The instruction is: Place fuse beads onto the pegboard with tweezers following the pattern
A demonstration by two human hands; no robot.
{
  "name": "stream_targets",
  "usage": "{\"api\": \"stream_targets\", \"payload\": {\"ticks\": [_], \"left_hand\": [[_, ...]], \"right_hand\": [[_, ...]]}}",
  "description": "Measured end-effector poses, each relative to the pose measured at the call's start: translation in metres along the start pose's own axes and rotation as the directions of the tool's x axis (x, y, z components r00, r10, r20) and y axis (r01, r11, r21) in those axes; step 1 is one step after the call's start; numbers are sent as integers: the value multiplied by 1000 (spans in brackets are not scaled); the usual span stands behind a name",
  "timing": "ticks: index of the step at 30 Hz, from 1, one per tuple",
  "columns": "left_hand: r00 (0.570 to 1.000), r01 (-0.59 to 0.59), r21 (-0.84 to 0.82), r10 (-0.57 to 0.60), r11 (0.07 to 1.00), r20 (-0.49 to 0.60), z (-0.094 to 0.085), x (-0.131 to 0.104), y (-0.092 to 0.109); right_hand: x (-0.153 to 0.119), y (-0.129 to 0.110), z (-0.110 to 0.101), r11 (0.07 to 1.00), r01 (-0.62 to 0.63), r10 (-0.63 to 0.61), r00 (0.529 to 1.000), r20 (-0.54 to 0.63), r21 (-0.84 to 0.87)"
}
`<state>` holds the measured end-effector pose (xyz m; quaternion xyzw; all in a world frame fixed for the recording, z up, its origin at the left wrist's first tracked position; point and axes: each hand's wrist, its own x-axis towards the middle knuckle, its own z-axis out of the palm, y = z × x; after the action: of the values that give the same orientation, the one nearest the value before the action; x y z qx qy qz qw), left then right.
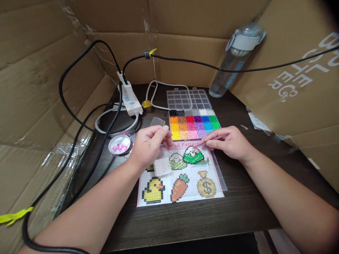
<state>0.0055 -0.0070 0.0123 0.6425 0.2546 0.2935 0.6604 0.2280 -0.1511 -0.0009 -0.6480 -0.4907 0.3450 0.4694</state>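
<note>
My right hand (229, 143) pinches a pair of thin metallic tweezers (209, 140). Their tips reach the upper part of a bead design (194, 155) with a green base, a white top and a dark outline. Closed fingers of my left hand (150, 144) are at the top of a small clear box (162, 166) of whitish beads; its upper part is partly hidden by them. Under the box and the bead design lies a printed pattern sheet (194, 188) showing a chick, a carrot and a money bag.
Behind the sheet stands a compartment case (194, 124) of coloured beads, its clear lid (188, 99) folded back. A white dish (119, 144) holds pink beads at left. A power strip (131, 100), black cables (61, 83), a water bottle (233, 63) and cardboard walls (182, 53) surround the table.
</note>
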Motion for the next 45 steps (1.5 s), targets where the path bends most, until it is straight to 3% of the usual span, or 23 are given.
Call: {"api": "stream_targets", "payload": {"ticks": [12, 27, 45], "left_hand": [[1000, 6, 18, -6, 1000, 1, 0, -1, 2], [1000, -3, 63, 3, 998, -5, 1, -1, 3], [1000, 11, -3, -11, 1000, 15, 0, -1, 0]], "right_hand": [[0, 0, -2, 1000, 25, -24, 999, 43, -16], [0, -1, 1, 1000, -3, 3, 1000, 7, 6], [0, -1, 0, 999, 33, -32, 999, 30, -38]]}}
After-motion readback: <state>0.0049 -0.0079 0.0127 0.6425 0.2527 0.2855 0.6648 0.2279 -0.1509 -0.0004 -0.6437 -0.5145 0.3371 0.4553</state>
